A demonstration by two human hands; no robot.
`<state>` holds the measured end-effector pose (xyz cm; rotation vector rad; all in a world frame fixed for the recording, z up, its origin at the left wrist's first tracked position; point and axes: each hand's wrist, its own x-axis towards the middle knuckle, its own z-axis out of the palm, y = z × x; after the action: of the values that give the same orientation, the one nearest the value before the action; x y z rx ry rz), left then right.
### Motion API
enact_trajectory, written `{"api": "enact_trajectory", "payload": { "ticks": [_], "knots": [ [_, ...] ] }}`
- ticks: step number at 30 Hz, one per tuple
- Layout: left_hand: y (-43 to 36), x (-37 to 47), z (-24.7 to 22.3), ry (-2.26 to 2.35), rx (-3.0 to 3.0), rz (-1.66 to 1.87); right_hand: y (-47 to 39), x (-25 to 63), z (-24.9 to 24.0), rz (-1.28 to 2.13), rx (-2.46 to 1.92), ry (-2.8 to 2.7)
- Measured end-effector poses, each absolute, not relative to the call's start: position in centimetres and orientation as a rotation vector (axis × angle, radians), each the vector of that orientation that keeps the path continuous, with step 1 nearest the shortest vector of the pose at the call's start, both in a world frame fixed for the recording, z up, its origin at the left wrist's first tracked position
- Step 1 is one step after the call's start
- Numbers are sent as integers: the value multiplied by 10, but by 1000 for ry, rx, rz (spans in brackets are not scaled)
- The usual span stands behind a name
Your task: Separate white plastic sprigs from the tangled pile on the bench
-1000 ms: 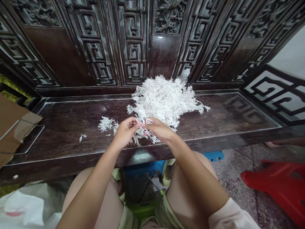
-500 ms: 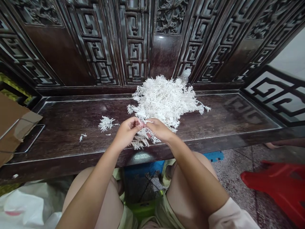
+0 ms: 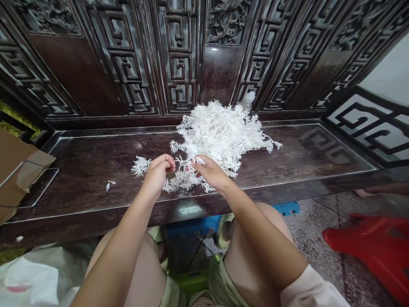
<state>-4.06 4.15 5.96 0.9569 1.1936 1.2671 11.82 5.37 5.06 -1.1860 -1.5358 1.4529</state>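
A large heap of white branching plastic-like sprigs lies on the dark wooden bench. In front of it, my right hand is closed on a white sprig, which extends leftward below the fingers. My left hand is apart from the right, its fingers curled together at the left end of that sprig; what they pinch, if anything, is too small to make out. Just left of this hand sits a small pile of white pieces. A few loose bits lie farther left.
Behind the heap stands a clear bottle against the carved wooden backrest. A cardboard piece with a metal wire frame is at the left. A red stool stands on the floor at right.
My left hand has moved left, away from my right hand, toward the small pile. The sprig below my right hand now stretches more to the left. My right hand has hardly moved.
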Motion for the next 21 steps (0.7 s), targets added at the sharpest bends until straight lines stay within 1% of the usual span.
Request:
{"api": "enact_trajectory", "payload": {
  "ticks": [4, 9, 13, 21],
  "knots": [
    [41, -36, 49, 1229, 1064, 1170, 52, 115, 52, 1362, -1183, -1626],
    [38, -29, 49, 1348, 1234, 959, 51, 115, 55, 1184, -1156, -1748],
    [37, -25, 47, 1287, 1345, 929, 50, 116, 54, 1051, -1145, -1825],
    [37, -23, 49, 1249, 1345, 925, 49, 117, 56, 1090, -1155, -1742]
  ]
}}
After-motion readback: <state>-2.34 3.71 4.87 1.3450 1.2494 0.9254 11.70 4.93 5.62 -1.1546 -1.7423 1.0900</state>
